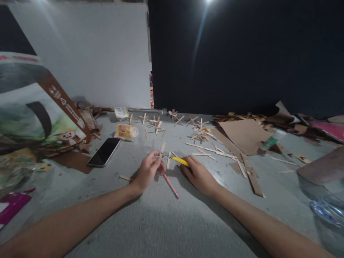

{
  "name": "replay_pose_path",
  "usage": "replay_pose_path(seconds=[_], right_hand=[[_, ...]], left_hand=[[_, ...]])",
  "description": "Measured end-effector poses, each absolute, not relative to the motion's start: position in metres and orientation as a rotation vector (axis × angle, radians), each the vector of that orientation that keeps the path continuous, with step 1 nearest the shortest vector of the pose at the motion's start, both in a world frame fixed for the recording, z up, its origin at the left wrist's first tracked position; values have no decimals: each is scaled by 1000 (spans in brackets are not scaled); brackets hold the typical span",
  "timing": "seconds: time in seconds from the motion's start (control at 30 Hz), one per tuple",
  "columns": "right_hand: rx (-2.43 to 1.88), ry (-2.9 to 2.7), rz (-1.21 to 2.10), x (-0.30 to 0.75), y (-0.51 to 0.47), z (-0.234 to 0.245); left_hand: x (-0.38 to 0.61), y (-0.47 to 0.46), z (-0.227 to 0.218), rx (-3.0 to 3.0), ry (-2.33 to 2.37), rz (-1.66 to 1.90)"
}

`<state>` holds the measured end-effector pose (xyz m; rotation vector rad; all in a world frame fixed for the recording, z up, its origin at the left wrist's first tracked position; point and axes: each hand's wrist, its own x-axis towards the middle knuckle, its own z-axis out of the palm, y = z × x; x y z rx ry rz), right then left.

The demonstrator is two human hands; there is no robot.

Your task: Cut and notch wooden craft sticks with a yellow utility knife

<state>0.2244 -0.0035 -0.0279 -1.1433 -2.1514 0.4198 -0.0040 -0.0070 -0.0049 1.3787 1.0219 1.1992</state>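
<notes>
My left hand point(147, 171) pinches a wooden craft stick point(162, 148) that points up and away from me. A pink pencil point(171, 186) slants down from beneath its fingers, seemingly tucked in the same hand. My right hand point(199, 173) is closed around a yellow craft knife point(180, 161). The knife's thin metal tip points left, close to the stick; whether it touches is too small to tell. Another craft stick point(168, 161) lies on the table between the hands, and a short stick piece point(125, 177) lies by my left wrist.
Crossed stick pieces point(158, 123) are spread at the back, with loose sticks point(221, 153) to the right. Left are a phone point(104, 152), a small yellow packet point(125, 132) and a large bag point(40, 107). Cardboard point(244, 134), a glue stick point(272, 139) and a clear glass point(329, 209) stand right.
</notes>
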Motion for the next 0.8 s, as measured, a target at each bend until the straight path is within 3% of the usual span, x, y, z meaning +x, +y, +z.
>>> replay_pose_path(seconds=[0.8], right_hand=[[-1148,-2187,425,225,-6,-23]], left_hand=[[-3,-6,-8,1374,1013,1206]])
